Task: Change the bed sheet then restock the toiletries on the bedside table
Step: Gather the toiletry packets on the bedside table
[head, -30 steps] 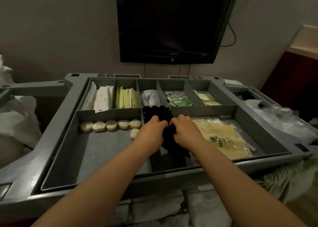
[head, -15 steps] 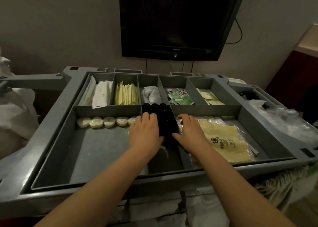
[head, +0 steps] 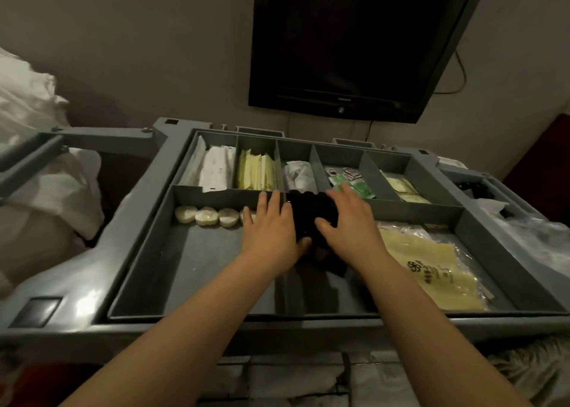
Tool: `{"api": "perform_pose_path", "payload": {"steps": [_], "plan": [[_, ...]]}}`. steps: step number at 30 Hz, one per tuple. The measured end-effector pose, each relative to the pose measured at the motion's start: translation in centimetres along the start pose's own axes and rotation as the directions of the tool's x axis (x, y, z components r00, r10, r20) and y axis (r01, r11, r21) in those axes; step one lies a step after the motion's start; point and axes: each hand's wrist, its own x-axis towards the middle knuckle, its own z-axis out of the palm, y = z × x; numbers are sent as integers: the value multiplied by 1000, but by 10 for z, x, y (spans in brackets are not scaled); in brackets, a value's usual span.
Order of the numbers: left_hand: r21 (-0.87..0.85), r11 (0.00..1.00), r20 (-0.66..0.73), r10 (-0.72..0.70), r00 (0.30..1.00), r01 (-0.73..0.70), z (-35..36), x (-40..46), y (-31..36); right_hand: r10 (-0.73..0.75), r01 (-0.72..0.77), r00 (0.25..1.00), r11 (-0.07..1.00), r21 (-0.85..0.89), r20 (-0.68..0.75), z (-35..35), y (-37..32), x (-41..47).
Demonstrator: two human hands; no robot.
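Both hands are down in the grey cart tray (head: 148, 252), flanking a cluster of small black bottles (head: 311, 212) in the narrow middle compartment. The left hand (head: 271, 230) lies flat with fingers straight against the cluster's left side; the right hand (head: 348, 221) drapes over its right side, fingers loosely bent, thumb pressing the caps. Neither hand clearly grips a single bottle. These look light, hard and smooth, likely slippery, and packed tight, so pinching one by its cap or neck seems the safest hold. Round wrapped soaps (head: 206, 216) line the left compartment; a yellow packet (head: 428, 267) lies to the right.
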Motion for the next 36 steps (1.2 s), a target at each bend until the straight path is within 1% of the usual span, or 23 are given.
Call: {"api": "perform_pose_path", "payload": {"steps": [3,5,6,8,10,12,13,15,17,19,21,23,25,27,30,33,36], "plan": [[66,996,-55,-61,997,65,-30,-12,-43,-137,137,991,990,-16,7,5,-58,6],[73,986,-130,-139,982,149,-56,-28,-87,-233,233,972,972,-11,0,15,-110,9],[74,974,-180,-197,964,213,-71,-41,-114,-284,284,959,959,4,2,23,-140,9],[94,932,-287,-311,906,350,-101,-79,-174,-411,410,911,911,40,33,40,-212,4],[106,873,-349,-415,840,476,-126,-136,-239,-555,548,829,831,98,68,61,-296,-11],[92,787,-339,-551,762,610,-142,-206,-300,-682,657,726,725,207,85,82,-386,-39],[85,728,-312,-629,712,680,-147,-243,-327,-737,698,670,666,264,87,91,-430,-57],[81,586,-255,-770,585,806,-156,-316,-372,-835,769,545,535,348,78,112,-513,-98],[59,465,-230,-855,466,883,-164,-383,-410,-902,811,428,415,413,66,136,-579,-144],[12,362,-255,-900,353,932,-180,-436,-442,-946,834,309,321,449,102,163,-627,-185],[-17,279,-310,-914,260,960,-202,-474,-477,-960,838,207,273,474,187,197,-664,-220],[-43,236,-346,-915,207,971,-223,-488,-504,-946,829,155,280,483,283,226,-682,-236],[-72,194,-358,-920,157,978,-242,-496,-536,-927,833,114,285,474,358,254,-705,-241],[-81,164,-351,-928,126,983,-253,-499,-573,-917,836,91,282,471,388,275,-732,-236],[-109,127,-320,-943,86,986,-256,-500,-624,-923,838,58,252,484,380,298,-785,-223],[-142,69,-294,-955,25,987,-248,-509,-668,-936,856,0,182,485,352,307,-852,-214],[-174,11,-225,-974,-29,985,-236,-527,-712,-946,858,-50,123,499,319,312,-918,-218]]}}
